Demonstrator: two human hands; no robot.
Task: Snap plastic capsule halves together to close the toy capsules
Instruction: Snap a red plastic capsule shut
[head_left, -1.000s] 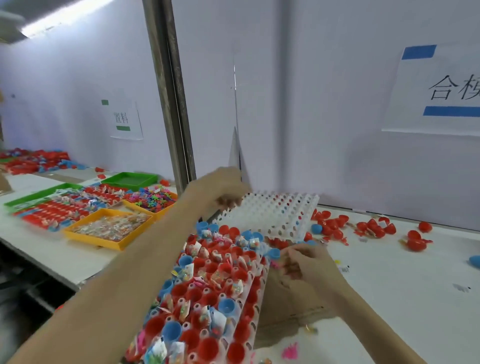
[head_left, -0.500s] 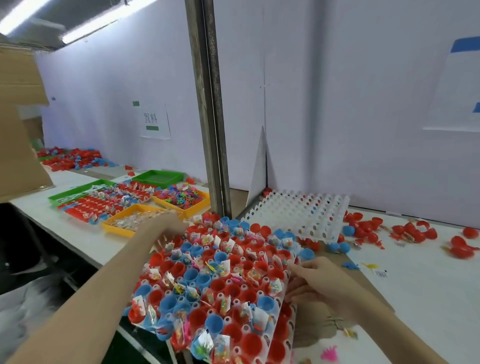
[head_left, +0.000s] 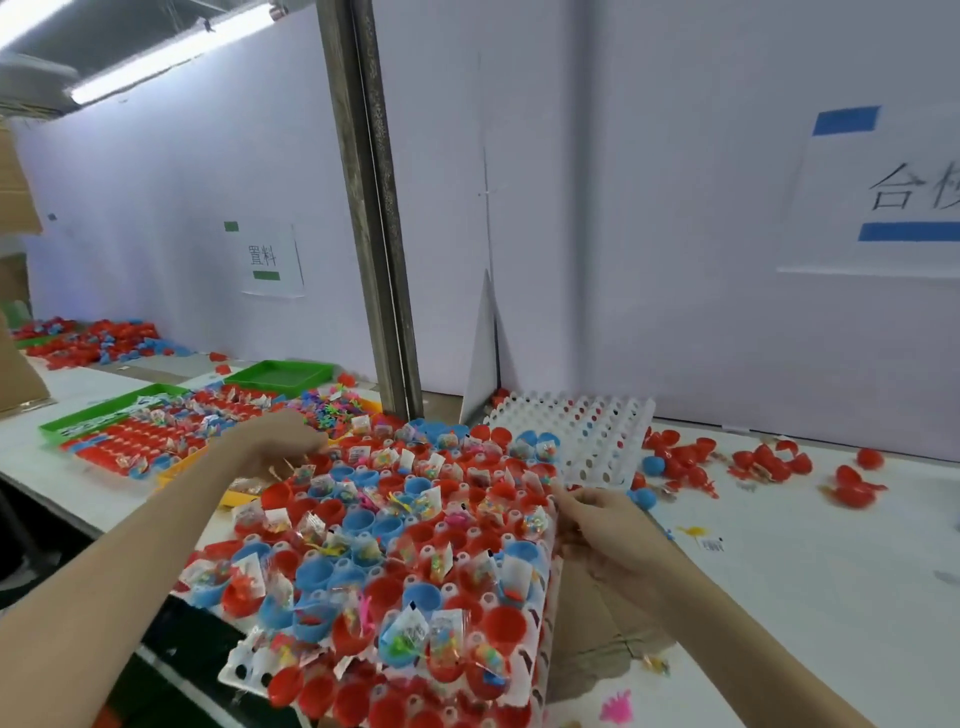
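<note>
Tray (head_left: 545, 587) nearer, white table (head_left: 810, 582) beneath

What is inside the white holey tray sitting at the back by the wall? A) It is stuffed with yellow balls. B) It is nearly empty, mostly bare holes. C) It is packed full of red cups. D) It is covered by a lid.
B: the white tray by the wall shows rows of bare holes, unlike the filled tray the hands are on.

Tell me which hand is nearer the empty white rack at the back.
Right. The right hand holds the filled tray's right edge, just in front of the empty white rack. The left hand is at the tray's far-left corner, well to the rack's left.
</note>
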